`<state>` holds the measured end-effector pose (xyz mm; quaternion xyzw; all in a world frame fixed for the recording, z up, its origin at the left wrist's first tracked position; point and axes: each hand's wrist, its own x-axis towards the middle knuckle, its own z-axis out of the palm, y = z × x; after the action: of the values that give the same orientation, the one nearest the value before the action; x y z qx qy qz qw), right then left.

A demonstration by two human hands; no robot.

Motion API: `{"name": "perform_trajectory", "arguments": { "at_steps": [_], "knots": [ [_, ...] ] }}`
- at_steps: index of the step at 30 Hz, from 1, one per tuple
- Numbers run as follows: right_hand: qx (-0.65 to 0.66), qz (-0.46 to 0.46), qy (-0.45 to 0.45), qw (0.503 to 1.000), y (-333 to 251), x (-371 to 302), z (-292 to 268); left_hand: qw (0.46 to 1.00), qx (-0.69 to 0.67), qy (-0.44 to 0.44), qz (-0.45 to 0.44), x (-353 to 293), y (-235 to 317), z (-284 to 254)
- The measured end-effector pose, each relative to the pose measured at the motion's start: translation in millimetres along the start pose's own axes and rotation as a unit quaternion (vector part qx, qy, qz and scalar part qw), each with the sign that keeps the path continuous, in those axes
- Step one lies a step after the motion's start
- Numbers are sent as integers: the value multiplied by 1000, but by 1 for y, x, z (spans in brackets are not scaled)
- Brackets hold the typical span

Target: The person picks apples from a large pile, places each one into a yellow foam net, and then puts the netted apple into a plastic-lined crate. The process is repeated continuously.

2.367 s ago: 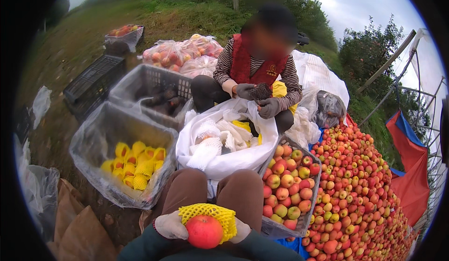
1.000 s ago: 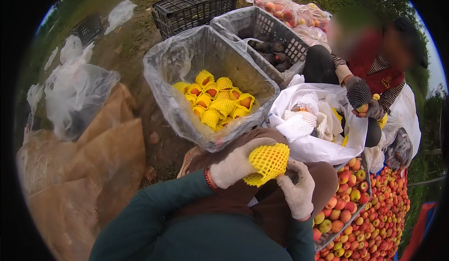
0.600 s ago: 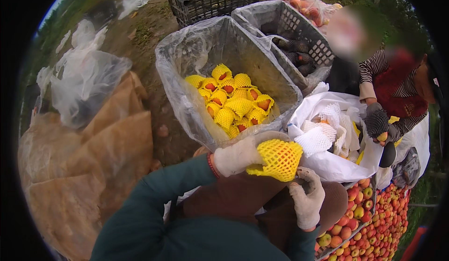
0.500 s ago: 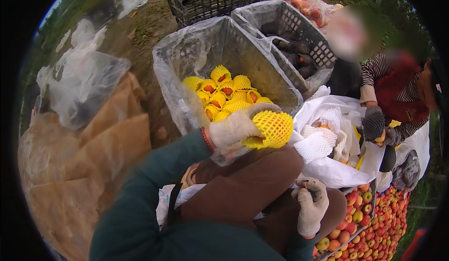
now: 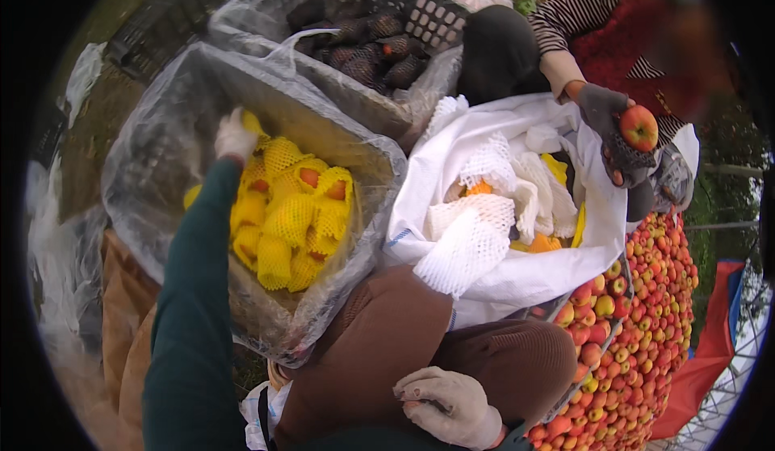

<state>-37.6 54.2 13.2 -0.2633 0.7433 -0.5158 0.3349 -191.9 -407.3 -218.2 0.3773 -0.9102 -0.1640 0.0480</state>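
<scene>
My left hand (image 5: 236, 136), in a pale work glove, reaches into a crate lined with clear plastic (image 5: 182, 100). Its fingers are closed at an apple in a yellow foam net (image 5: 253, 125), at the far left of the heap. Several more yellow-netted apples (image 5: 289, 218) lie in that crate, with red skin showing through some openings. Over my knee rests my right hand (image 5: 452, 406), gloved too, its fingers loosely curved and apart from the thumb, with nothing seen in it.
A second lined crate (image 5: 440, 23) holds dark-netted fruit. A white sack (image 5: 557, 277) with white foam nets (image 5: 472, 241) stands before my knees. A co-worker's gloved hand (image 5: 605, 116) holds a red apple (image 5: 638, 128). Many loose apples (image 5: 638, 346) are piled at the right.
My left hand has carried the yellow-netted apple from above my knee into the lined crate. The view has turned. The co-worker's apple now shows bare.
</scene>
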Motion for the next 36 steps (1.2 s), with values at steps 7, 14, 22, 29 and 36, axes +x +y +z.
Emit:
{"name": "perform_trajectory", "arguments": {
  "at_steps": [7,14,22,29,36],
  "knots": [
    [-75,3,-20,997,0,6,-2,986,100,-96,96,2,-24,21],
    [-53,-46,84,994,-3,-15,-1,953,-128,-113,251,-69,44,-82],
    [219,-54,258,939,-25,-59,-30,805,-391,-277,350,-269,135,-188],
    [41,-62,340,938,13,-20,-171,734,-396,-296,465,-370,156,-150],
    [-436,146,245,854,136,27,-248,772,-261,-239,527,-367,209,-129]
  ]
}}
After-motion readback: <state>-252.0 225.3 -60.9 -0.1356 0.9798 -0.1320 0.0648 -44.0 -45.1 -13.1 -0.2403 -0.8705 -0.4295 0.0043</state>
